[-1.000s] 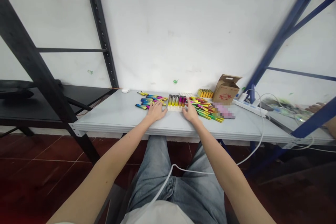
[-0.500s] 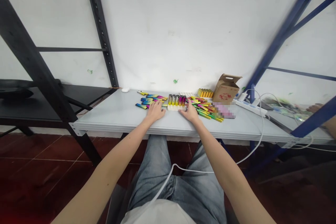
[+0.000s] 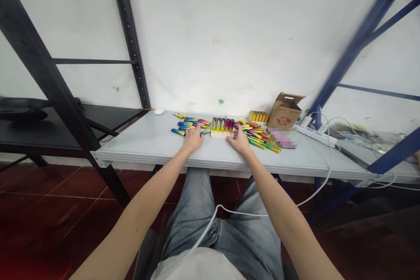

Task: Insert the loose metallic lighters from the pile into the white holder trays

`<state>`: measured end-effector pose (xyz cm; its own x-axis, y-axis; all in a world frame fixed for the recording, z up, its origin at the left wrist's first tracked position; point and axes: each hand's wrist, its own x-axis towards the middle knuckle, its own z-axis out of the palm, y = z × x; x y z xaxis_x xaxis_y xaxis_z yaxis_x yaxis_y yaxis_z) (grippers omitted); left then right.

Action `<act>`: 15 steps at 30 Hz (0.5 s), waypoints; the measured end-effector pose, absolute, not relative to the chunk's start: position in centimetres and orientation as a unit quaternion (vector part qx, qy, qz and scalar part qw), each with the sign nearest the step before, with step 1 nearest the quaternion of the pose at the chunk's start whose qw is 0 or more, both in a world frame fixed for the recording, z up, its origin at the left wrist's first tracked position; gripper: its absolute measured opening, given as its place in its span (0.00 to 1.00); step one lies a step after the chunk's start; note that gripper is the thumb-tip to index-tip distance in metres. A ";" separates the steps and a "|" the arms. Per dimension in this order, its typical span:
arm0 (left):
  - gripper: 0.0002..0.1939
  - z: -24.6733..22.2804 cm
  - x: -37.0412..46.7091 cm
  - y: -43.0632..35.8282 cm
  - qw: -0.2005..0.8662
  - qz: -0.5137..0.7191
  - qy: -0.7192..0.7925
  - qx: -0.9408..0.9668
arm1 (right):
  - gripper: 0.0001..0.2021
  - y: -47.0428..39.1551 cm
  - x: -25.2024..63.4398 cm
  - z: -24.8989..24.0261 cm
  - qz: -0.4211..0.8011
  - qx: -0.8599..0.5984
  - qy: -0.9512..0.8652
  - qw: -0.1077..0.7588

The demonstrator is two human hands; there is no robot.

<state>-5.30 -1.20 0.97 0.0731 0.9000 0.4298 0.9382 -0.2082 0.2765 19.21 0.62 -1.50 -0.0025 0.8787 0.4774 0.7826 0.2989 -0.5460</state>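
The counter [image 3: 147, 142] is stretching across the middle of the frame. A cardboard box [image 3: 284, 114] is standing open right of center. Shiny tubes are lying in a right pile [image 3: 259, 140] and a smaller left pile [image 3: 201, 120], either side of center. The right hand [image 3: 240, 140] is reaching to the right end of the white holder; the left hand [image 3: 193, 137] is bending over the left pile. Whether either hand's fingers are grasping, I cannot tell. The white holder [image 3: 219, 134] is sitting mid-frame, carrying upright tubes [image 3: 223, 125].
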 end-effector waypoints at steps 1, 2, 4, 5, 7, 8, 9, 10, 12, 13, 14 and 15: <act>0.23 1.0 -5.3 -1.2 0.039 -0.270 -0.624 -0.732 | 0.39 0.5 19.1 -1.4 0.050 -0.594 -0.703 0.388; 0.23 1.0 -5.4 -1.2 0.044 -0.280 -0.619 -0.733 | 0.39 0.3 19.0 -1.3 0.038 -0.599 -0.699 0.389; 0.25 0.9 -5.4 -1.3 0.056 -0.305 -0.607 -0.732 | 0.38 -0.1 18.8 -1.0 0.011 -0.609 -0.686 0.398; 0.25 0.9 -5.4 -1.3 0.060 -0.319 -0.601 -0.730 | 0.37 -0.3 18.7 -0.8 -0.002 -0.610 -0.682 0.403; 0.26 1.0 -5.5 -1.4 0.064 -0.345 -0.591 -0.726 | 0.32 -0.7 18.4 -0.6 -0.028 -0.601 -0.687 0.408; 0.25 1.0 -5.5 -1.5 0.064 -0.354 -0.587 -0.726 | 0.29 -0.9 18.3 -0.5 -0.040 -0.589 -0.698 0.406; 0.25 1.0 -5.5 -1.5 0.064 -0.359 -0.582 -0.727 | 0.26 -1.1 18.2 -0.4 -0.051 -0.574 -0.712 0.401; 0.24 1.1 -5.5 -1.6 0.063 -0.361 -0.578 -0.729 | 0.24 -1.3 18.0 -0.3 -0.059 -0.559 -0.726 0.397; 0.24 1.1 -5.4 -1.7 0.064 -0.362 -0.567 -0.737 | 0.19 -1.7 17.9 -0.2 -0.071 -0.538 -0.745 0.388; 0.23 1.2 -5.3 -1.8 0.068 -0.363 -0.557 -0.744 | 0.18 -1.8 17.8 -0.1 -0.077 -0.533 -0.751 0.384; 0.21 1.2 -5.2 -1.9 0.074 -0.364 -0.543 -0.753 | 0.17 -2.0 17.7 -0.1 -0.083 -0.529 -0.755 0.379; 0.20 1.1 -5.1 -2.0 0.082 -0.364 -0.524 -0.766 | 0.17 -2.1 17.6 0.0 -0.092 -0.524 -0.761 0.372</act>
